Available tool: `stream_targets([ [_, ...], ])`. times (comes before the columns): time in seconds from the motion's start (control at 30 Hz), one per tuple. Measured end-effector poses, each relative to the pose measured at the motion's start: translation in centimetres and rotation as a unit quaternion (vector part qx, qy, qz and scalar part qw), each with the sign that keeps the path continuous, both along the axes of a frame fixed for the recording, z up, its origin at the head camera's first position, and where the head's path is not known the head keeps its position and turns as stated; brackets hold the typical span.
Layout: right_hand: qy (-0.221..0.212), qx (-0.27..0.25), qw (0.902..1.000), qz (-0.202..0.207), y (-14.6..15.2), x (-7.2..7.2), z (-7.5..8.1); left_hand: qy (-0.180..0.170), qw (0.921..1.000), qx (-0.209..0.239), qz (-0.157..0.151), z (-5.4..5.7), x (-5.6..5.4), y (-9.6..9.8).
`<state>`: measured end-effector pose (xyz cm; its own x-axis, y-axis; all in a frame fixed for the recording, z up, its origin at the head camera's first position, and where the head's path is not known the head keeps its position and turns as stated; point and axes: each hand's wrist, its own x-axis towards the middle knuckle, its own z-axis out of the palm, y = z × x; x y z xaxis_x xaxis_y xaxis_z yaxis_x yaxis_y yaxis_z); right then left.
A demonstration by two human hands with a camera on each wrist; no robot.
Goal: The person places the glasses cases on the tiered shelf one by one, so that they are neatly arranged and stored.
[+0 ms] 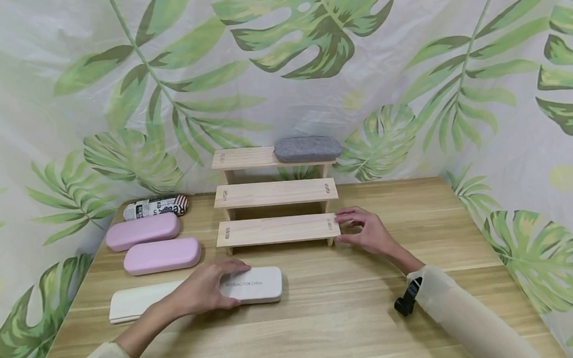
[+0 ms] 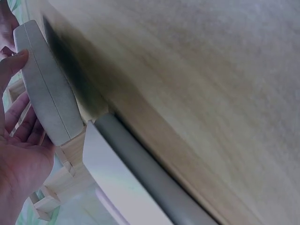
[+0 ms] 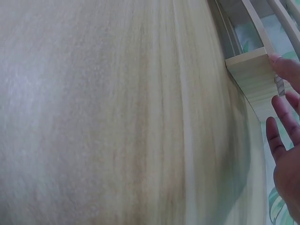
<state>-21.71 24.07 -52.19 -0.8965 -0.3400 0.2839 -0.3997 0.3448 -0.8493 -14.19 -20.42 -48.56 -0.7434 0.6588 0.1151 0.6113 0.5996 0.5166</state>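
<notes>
A white glasses case (image 1: 258, 285) with dark lettering on its lid is in my left hand (image 1: 200, 289), the thumb on one side and the fingers on the other. In the left wrist view, the case (image 2: 49, 86) stands on edge against the palm, with a dark shadow beside it. My right hand (image 1: 367, 231) holds the right end of the lowest step of a three-step wooden shelf (image 1: 274, 231), thumb at the front corner and a finger toward the back. In the right wrist view, other fingers (image 3: 275, 140) stand off from the shelf's side panel (image 3: 253, 77).
A grey fabric glasses case (image 1: 307, 149) lies on the shelf's top step, at its right. Left of the shelf are two pink cases (image 1: 163, 256) and a newspaper-print case (image 1: 154, 207). A white flat case (image 1: 139, 299) lies partly behind my left wrist. Leaf-patterned sheeting (image 1: 384, 87) surrounds the wooden table (image 1: 333, 328).
</notes>
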Motion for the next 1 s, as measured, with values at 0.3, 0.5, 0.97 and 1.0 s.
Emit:
stream_targets([
  [0.3,-0.001,-0.005,0.9998,0.017,-0.2,-0.2,0.2,-0.007,0.9999,0.014,0.005,0.9,-0.4,-0.5],
  [0.5,0.001,-0.016,0.9997,0.02,-0.3,-0.2,0.0,0.002,0.9998,0.021,0.001,2.0,-0.9,-0.8],
  [0.97,-0.004,0.012,0.9999,0.003,-0.2,0.0,-0.2,0.042,0.9988,0.022,0.017,5.6,-2.3,-1.6],
  [1.0,-0.003,0.011,0.9999,0.002,-0.2,0.0,-0.2,0.044,0.9986,0.022,0.018,5.8,-2.5,-1.6],
])
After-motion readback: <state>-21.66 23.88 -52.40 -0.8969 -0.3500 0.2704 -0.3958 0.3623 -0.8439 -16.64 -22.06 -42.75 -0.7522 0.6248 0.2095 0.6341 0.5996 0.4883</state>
